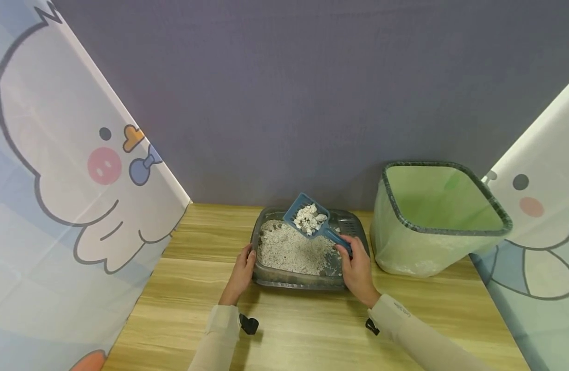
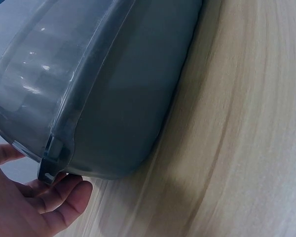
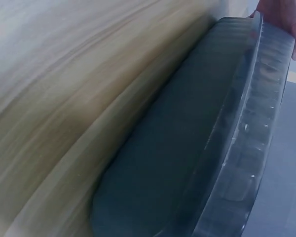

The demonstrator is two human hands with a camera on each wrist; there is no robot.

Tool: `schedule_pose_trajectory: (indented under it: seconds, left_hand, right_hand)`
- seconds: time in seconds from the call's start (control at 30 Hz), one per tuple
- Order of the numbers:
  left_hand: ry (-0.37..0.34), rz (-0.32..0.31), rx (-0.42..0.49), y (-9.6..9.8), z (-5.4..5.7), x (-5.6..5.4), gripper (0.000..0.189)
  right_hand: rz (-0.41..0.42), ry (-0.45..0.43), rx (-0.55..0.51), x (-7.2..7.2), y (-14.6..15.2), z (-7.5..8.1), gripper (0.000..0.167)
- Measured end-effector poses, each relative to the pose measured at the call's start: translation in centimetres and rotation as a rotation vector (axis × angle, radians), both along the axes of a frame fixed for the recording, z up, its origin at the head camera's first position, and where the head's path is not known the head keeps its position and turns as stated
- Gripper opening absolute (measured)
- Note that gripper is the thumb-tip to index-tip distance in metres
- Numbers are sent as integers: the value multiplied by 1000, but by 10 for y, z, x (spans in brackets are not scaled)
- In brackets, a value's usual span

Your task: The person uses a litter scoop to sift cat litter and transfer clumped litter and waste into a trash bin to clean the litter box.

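Note:
A dark grey litter box [image 1: 291, 280] stands on the wooden table, with pale grainy litter [image 1: 289, 252] and a few darker clumps inside. My left hand [image 1: 241, 270] grips its left rim; in the left wrist view, the fingers [image 2: 71, 200] curl under the rim's edge. Over the box my right hand [image 1: 357, 268] holds a blue litter scoop [image 1: 289, 214] by its handle. Whitish clumps [image 1: 309, 219] lie in the scoop's basket, above the litter. The right wrist view shows the box's side [image 3: 187, 128] but neither the scoop nor the right hand's grip on it.
Just right of the box is a waste bin [image 1: 405, 250] with a pale green liner and a dark patterned rim. A grey wall panel [image 1: 284, 103] rises behind the wooden table [image 1: 187, 309]. Cartoon-printed curtains [image 1: 48, 180] hang on both sides.

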State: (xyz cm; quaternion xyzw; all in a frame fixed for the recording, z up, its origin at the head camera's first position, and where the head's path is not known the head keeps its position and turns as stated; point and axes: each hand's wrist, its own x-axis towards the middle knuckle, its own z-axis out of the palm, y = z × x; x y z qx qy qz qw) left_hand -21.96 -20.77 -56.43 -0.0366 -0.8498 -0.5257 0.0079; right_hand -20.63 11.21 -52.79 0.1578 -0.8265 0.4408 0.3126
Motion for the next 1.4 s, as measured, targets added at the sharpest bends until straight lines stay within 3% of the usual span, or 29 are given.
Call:
schedule_pose_trajectory:
  seconds: [0.23,0.57,1.0,1.17,1.4]
  left_hand:
    - [2,2,4,0,2,0,56]
    - [-3,3,18,0,-1,-1,56]
    - [-25,16,27,1,-1,-1,58]
    - [-23,20,24,1,-1,-1,59]
    - [8,8,23,1,-1,-1,56]
  right_hand:
    - [9,55,-28,0,1,-1,25]
    - [-33,-93,70,2,0,-11,21]
    - [-1,-46,107,1,1,-9,18]
    - [-6,-47,68,0,1,-9,23]
    - [-23,24,35,-2,4,-11,24]
